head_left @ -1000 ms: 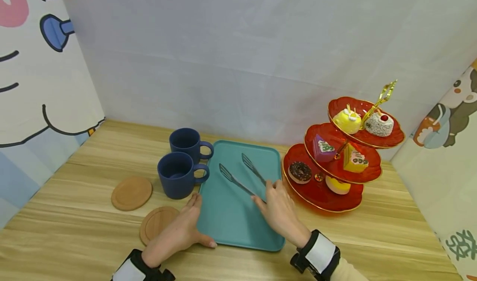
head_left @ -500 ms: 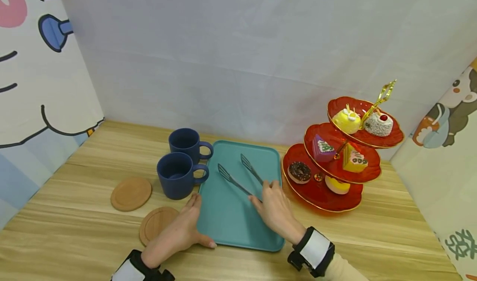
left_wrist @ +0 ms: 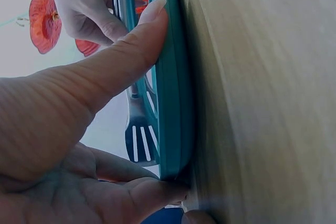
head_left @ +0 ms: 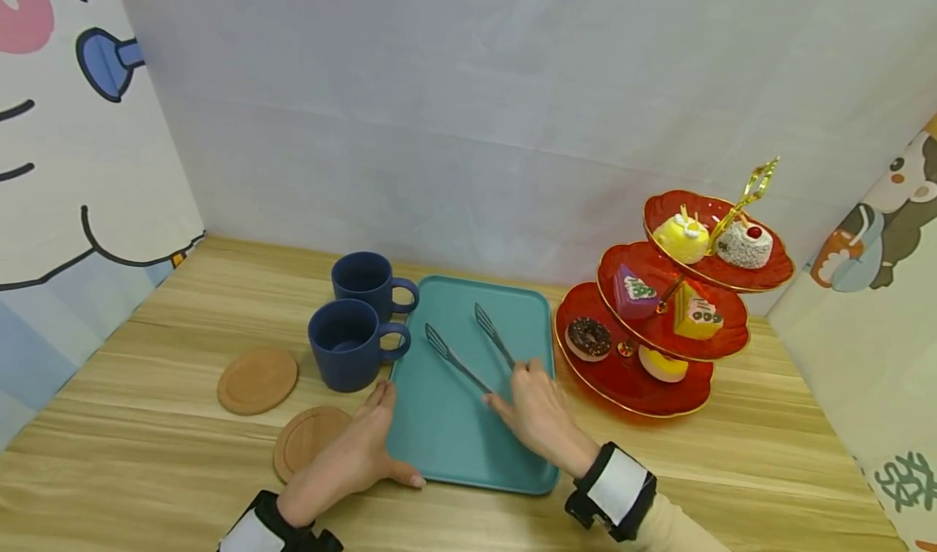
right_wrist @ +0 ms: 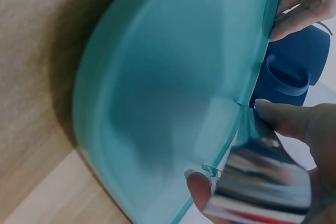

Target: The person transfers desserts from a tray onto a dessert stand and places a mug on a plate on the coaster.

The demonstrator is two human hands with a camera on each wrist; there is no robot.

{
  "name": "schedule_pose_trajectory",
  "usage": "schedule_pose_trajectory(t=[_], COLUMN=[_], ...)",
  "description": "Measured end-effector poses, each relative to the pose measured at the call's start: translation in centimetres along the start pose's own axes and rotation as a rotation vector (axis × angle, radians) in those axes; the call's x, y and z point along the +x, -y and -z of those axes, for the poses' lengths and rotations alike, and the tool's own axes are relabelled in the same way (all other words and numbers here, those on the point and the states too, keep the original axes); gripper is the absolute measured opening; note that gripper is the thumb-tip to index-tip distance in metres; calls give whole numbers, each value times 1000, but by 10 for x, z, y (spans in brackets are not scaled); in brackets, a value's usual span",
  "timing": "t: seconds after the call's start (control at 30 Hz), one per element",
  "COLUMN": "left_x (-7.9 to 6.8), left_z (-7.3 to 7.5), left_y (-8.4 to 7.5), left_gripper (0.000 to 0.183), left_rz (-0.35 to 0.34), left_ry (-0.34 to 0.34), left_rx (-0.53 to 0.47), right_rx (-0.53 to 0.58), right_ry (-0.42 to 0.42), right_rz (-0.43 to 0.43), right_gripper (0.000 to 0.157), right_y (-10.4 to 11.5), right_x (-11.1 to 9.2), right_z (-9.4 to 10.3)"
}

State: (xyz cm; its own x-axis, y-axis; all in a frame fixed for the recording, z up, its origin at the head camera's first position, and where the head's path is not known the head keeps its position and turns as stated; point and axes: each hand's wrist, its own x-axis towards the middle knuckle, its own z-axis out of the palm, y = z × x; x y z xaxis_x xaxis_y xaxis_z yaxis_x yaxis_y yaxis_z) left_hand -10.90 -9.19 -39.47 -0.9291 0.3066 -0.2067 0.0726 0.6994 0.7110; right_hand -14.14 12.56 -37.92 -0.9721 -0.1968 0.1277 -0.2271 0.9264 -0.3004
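Observation:
My right hand (head_left: 540, 414) grips a pair of metal tongs (right_wrist: 262, 182) over the teal tray (head_left: 454, 442). Their two slotted ends stand spread apart, pointing toward the tray's far side. In the right wrist view the thumb and a finger lie on either side of the shiny bent end. My left hand (head_left: 351, 450) rests against the tray's near left corner. Its thumb (left_wrist: 121, 59) lies along the near edge, and the other fingers stretch along the left side. Whether the tongs touch the tray is hard to tell.
Two dark blue mugs (head_left: 344, 357) stand left of the tray. Two round wooden coasters (head_left: 258, 381) lie farther left, one partly behind the left hand. A red three-tier stand (head_left: 637, 393) with cakes and donuts is at right. A pale cloth wall (head_left: 439, 129) rises behind.
My right hand has shifted slightly left and toward me with the tongs. Over the last half second the tongs' ends have spread a little wider. My left hand stays at the tray corner.

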Motion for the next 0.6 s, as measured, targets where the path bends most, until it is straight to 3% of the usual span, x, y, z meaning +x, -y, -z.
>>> schedule_pose_trajectory(t=[0.6], left_x=[1], left_z=[-1], left_y=[1], left_gripper=[124], left_rz=[1], left_ry=[0], left_rx=[10], right_rx=[-71], right_ry=[23], right_rz=[12], right_gripper=[41], right_y=[4], right_x=[-2], right_z=[-6])
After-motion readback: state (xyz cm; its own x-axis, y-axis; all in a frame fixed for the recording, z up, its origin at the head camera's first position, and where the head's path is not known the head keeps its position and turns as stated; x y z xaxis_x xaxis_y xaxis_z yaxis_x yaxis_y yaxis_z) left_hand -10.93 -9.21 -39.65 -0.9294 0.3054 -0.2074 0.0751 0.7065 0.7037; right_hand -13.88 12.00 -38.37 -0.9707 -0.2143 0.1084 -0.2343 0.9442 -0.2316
